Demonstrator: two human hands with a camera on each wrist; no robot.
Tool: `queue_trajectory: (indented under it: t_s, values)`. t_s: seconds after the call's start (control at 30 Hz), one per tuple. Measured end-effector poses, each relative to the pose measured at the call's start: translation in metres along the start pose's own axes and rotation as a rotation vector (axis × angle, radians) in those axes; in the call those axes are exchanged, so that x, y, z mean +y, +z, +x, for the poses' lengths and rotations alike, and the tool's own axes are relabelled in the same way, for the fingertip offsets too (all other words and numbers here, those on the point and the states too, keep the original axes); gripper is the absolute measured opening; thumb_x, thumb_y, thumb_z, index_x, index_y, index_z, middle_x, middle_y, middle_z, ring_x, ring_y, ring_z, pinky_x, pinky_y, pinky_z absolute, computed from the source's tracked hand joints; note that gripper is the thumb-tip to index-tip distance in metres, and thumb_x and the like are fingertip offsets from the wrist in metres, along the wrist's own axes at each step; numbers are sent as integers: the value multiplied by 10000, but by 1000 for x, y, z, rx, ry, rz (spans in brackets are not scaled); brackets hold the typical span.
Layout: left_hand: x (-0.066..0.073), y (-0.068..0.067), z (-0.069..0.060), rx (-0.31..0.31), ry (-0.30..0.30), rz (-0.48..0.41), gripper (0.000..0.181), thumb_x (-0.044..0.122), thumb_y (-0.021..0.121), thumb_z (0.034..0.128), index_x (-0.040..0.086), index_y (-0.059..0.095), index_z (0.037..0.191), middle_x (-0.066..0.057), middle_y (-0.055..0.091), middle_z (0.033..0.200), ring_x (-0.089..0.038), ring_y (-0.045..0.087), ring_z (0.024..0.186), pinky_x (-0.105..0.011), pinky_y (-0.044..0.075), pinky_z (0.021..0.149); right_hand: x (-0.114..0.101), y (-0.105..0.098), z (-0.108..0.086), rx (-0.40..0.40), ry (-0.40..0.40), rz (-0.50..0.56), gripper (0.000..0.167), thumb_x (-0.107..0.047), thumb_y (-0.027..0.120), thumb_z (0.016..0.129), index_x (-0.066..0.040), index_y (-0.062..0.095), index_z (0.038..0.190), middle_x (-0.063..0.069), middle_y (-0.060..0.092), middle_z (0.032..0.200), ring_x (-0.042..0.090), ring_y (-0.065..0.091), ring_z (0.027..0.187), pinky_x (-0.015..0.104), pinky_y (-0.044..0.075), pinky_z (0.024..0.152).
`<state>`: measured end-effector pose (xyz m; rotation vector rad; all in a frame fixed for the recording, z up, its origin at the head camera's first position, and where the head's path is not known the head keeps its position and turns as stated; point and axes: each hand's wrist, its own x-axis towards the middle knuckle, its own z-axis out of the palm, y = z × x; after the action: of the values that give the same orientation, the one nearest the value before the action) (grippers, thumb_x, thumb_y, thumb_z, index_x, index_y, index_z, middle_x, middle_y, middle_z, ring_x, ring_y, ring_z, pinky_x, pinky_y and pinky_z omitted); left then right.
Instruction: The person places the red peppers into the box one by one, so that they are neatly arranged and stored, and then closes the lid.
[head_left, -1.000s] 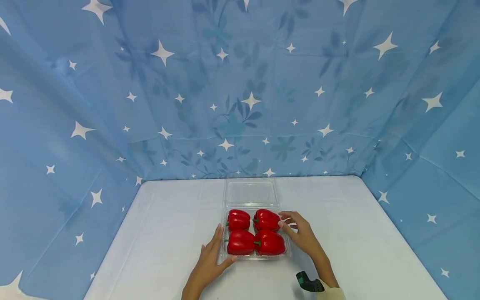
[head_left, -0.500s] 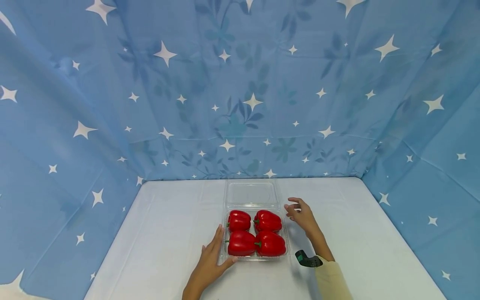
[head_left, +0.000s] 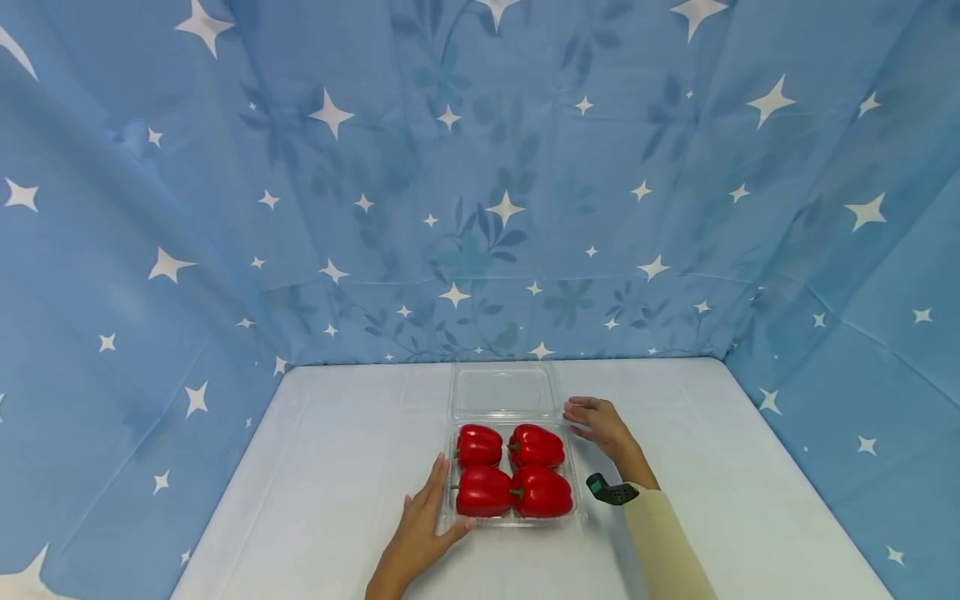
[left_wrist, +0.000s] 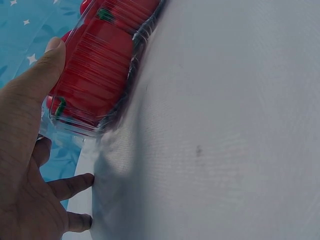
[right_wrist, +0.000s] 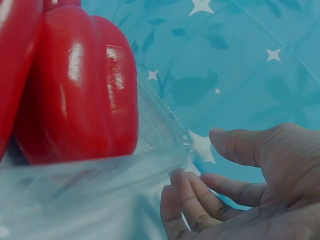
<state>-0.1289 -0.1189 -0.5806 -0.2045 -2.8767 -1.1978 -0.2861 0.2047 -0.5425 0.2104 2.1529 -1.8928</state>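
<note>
Several red bell peppers [head_left: 483,492] sit in the base of a clear plastic container [head_left: 525,522], with green stems pointing left. Its hinged clear lid [head_left: 504,392] is folded back flat on the table behind it. My left hand [head_left: 416,529] is spread round the front left corner, thumb at the front wall and fingers along the left side. In the left wrist view the thumb of that hand [left_wrist: 25,140] lies against the plastic. Beside the back right corner, near the hinge, is my right hand [head_left: 606,427]. Its fingers are loosely bent, with nothing between them and the thumb [right_wrist: 237,146].
A white table [head_left: 337,450] carries the container. Blue curtains [head_left: 480,208] with stars and leaves rise behind it and at both sides. A dark band-like device [head_left: 611,492] is on the right wrist, at the cuff of a pale yellow sleeve [head_left: 663,542].
My right hand has left the back right pepper, moving out to the right and back, and now is by the hinge corner. My left hand has stayed at the container.
</note>
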Motion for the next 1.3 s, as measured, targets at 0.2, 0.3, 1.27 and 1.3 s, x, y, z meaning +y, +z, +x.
queue_trajectory:
  t_s: [0.2, 0.3, 1.27, 1.3]
  values:
    - [-1, 1, 0, 2, 14, 2, 996, 635, 658, 811, 224, 174, 1578, -40, 260, 1615, -374, 382, 1418, -789, 198, 1038, 6, 5, 7, -1, 24, 25, 490, -175, 598, 975, 70, 459, 1376, 259, 537, 1338, 315, 582, 1164, 448, 510, 1000]
    - [-2, 0, 0, 0, 10, 1, 993, 644, 652, 810, 238, 171, 1579, -24, 253, 1618, -368, 384, 1419, -784, 198, 1045, 8, 7, 10, 6, 28, 32, 477, -165, 605, 970, 74, 479, 1363, 226, 566, 1293, 274, 587, 1108, 432, 525, 988]
    - [-2, 1, 2, -9, 5, 13, 996, 676, 623, 812, 237, 165, 1580, -14, 231, 1624, -363, 368, 1428, -791, 197, 1036, 0, 7, 19, 52, -16, 172, 462, -63, 595, 950, -28, 464, 1392, 78, 616, 1065, 180, 572, 947, 265, 544, 827]
    - [-2, 1, 2, -9, 5, 14, 995, 679, 622, 812, 243, 162, 1580, -10, 229, 1624, -362, 371, 1427, -791, 198, 1034, 0, 7, 18, 58, -26, 183, 460, -53, 596, 946, -28, 467, 1386, 83, 614, 1081, 174, 573, 946, 264, 544, 827]
